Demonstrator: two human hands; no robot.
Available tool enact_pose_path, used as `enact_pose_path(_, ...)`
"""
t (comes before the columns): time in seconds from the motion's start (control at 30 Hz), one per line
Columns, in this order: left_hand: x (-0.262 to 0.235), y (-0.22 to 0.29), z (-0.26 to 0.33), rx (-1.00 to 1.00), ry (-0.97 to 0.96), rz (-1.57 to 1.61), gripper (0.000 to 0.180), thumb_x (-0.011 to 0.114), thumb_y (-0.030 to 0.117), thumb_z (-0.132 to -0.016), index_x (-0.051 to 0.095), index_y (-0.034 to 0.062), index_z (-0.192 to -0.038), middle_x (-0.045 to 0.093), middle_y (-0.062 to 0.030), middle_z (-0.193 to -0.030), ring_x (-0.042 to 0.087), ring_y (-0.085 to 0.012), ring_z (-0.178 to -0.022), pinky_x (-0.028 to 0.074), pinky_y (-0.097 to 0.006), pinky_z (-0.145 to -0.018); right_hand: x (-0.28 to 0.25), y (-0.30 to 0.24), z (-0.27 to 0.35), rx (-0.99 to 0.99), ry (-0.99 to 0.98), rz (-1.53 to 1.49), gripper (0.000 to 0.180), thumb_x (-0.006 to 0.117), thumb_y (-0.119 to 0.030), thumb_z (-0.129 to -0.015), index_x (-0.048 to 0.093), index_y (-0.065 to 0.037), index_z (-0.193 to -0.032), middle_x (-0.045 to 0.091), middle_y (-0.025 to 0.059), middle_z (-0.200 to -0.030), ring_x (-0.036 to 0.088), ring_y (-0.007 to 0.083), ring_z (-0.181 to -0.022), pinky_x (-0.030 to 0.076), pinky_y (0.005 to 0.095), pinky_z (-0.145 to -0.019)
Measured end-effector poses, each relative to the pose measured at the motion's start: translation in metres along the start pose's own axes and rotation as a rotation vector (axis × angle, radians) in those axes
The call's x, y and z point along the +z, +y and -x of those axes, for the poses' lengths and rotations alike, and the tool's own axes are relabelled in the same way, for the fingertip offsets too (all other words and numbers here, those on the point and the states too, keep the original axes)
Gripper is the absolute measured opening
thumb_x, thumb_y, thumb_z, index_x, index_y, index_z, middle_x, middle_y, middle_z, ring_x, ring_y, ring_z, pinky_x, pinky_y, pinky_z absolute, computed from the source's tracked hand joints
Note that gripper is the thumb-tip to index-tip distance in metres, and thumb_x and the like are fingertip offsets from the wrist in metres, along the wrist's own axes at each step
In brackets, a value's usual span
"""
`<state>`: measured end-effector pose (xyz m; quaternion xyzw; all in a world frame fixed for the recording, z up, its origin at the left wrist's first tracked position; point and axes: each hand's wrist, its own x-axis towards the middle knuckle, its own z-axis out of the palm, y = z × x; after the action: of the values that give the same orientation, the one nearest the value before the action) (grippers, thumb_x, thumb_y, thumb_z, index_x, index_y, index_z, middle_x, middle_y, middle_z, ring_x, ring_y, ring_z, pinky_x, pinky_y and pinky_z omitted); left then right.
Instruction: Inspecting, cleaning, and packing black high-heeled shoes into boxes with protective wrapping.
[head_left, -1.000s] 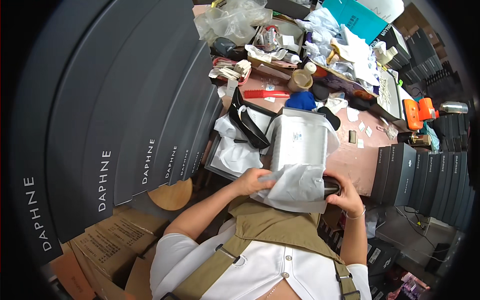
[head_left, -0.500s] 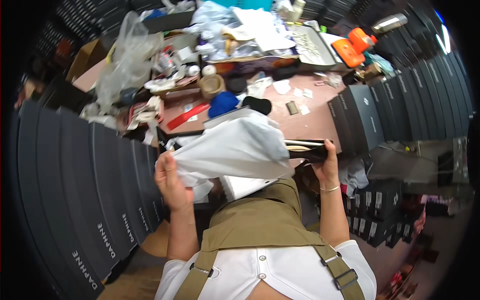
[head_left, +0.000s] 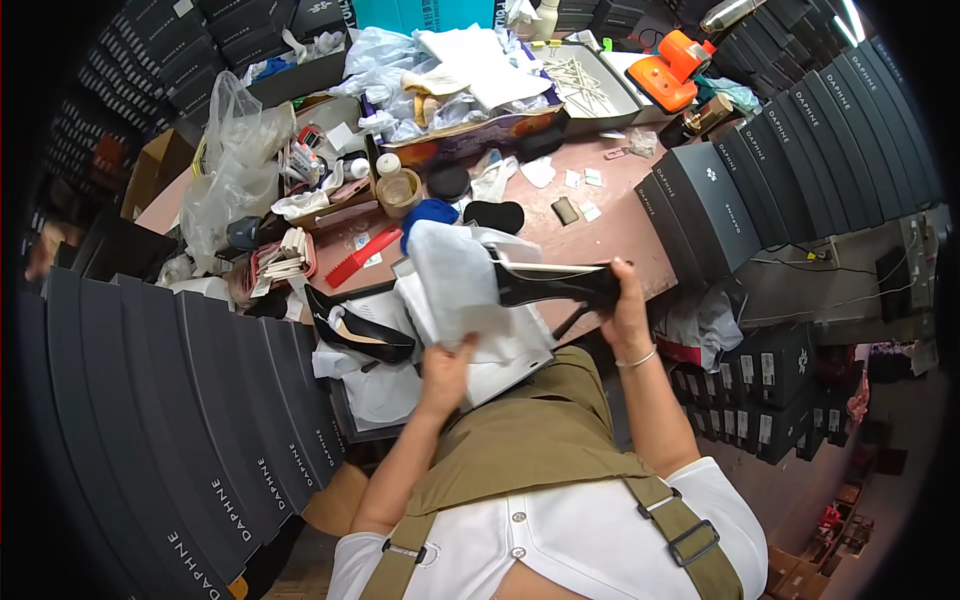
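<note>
My right hand (head_left: 622,300) grips the heel end of a black high-heeled shoe (head_left: 548,285) held level over the table edge. My left hand (head_left: 448,362) holds a sheet of white wrapping paper (head_left: 450,285) that drapes over the toe end of that shoe. A second black high-heeled shoe (head_left: 358,338) lies on more white paper in an open box to the left of my left hand.
The pink table (head_left: 600,215) carries a red comb-like tool (head_left: 362,257), a tape roll (head_left: 400,190), a blue cap (head_left: 428,212), plastic bags (head_left: 235,165), an orange tape dispenser (head_left: 672,62). Stacks of dark shoe boxes stand left (head_left: 200,400) and right (head_left: 760,170).
The white paper has come down from a wide spread and now bunches over the shoe's toe. My left hand moved in toward the shoe. The view has swung further right.
</note>
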<state>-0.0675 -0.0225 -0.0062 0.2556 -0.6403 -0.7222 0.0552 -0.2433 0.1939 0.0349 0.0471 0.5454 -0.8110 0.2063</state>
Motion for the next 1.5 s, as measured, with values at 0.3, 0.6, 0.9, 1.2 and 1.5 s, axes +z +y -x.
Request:
enact_pose_path(0.3,-0.022,0.048,-0.013,0.784,0.01,-1.139,0.017,0.063,0.005,-0.064,0.059,0.0027,-0.08,0.054,-0.0166,-0.112,0.046,-0.0315,-0.119,0.028,-0.057,-0.103,0.004,-0.033,0.007,-0.445,0.067,0.614,0.034,0.063,-0.021,-0.089,0.061,0.004,-0.114,0.063,0.0062,-0.099,0.056,0.0108,-0.088,0.045,0.0246,-0.081)
enact_pose_path(0.6,0.013,-0.012,-0.029,0.067,-0.197,0.566,0.055,0.056,0.04,-0.091,0.044,0.0071,-0.134,0.051,-0.0119,-0.131,0.042,-0.0252,-0.126,0.025,-0.043,-0.11,0.041,0.005,0.055,-0.308,-0.189,0.566,0.04,0.058,-0.021,-0.085,0.053,-0.004,-0.121,0.059,0.0079,-0.111,0.055,0.0155,-0.101,0.042,0.028,-0.089)
enact_pose_path(0.9,0.042,0.003,-0.048,0.129,0.183,0.697,0.056,0.035,0.051,-0.096,0.05,0.0045,-0.124,0.057,-0.0067,-0.12,0.051,-0.0191,-0.113,0.035,-0.035,-0.099,0.048,0.023,0.024,-0.149,-0.703,0.803,0.035,0.058,-0.027,-0.09,0.051,-0.004,-0.116,0.043,0.0196,-0.12,0.042,0.0333,-0.118,0.034,0.0383,-0.1)
enact_pose_path(1.2,0.049,-0.014,-0.076,-0.112,0.099,0.717,0.062,0.038,0.057,-0.093,0.05,0.0026,-0.12,0.061,-0.012,-0.1,0.062,-0.0235,-0.088,0.051,-0.036,-0.08,0.041,0.014,-0.03,0.105,-1.033,0.854,0.033,0.048,-0.029,-0.095,0.058,0.002,-0.091,0.055,0.028,-0.108,0.054,0.0417,-0.1,0.043,0.0433,-0.085)
enact_pose_path(1.5,0.047,0.024,-0.089,-0.459,-0.035,1.06,0.071,0.03,0.062,-0.093,0.048,0.0016,-0.125,0.06,-0.0182,-0.112,0.063,-0.0304,-0.091,0.054,-0.045,-0.077,0.049,-0.124,-0.236,-1.208,-0.091,1.879,0.035,0.072,-0.02,-0.075,0.057,-0.002,-0.102,0.06,0.0193,-0.1,0.059,0.0341,-0.092,0.049,0.0419,-0.075)
